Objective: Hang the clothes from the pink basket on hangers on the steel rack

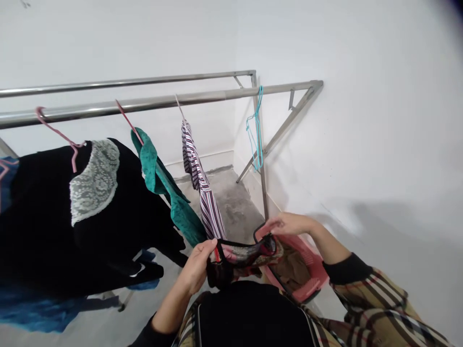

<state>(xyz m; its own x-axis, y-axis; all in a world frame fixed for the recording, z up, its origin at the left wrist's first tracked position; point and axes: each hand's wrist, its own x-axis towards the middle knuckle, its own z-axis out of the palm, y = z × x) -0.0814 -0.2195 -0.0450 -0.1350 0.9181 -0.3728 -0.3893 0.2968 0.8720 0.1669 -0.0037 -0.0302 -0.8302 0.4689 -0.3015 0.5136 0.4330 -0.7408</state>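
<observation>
A dark patterned garment [242,254] with black trim and pink and red patches is stretched between my two hands, just in front of my body. My left hand [198,262] pinches one end of its black edge, thumb on top. My right hand [287,224] grips the other end near a red-and-black part, above the basket. Its fingertips are partly hidden by the cloth. What kind of garment it is, I cannot make out. Below my right hand stands a pink laundry basket [318,270] with brown cloth [292,267] inside.
Two metal rails [144,104] of a drying rack cross ahead. From the front one hang a black top [43,207] with a lace collar, a green garment [181,212], a striped shirt [206,188] and turquoise hangers [258,130]. White walls meet behind the rack.
</observation>
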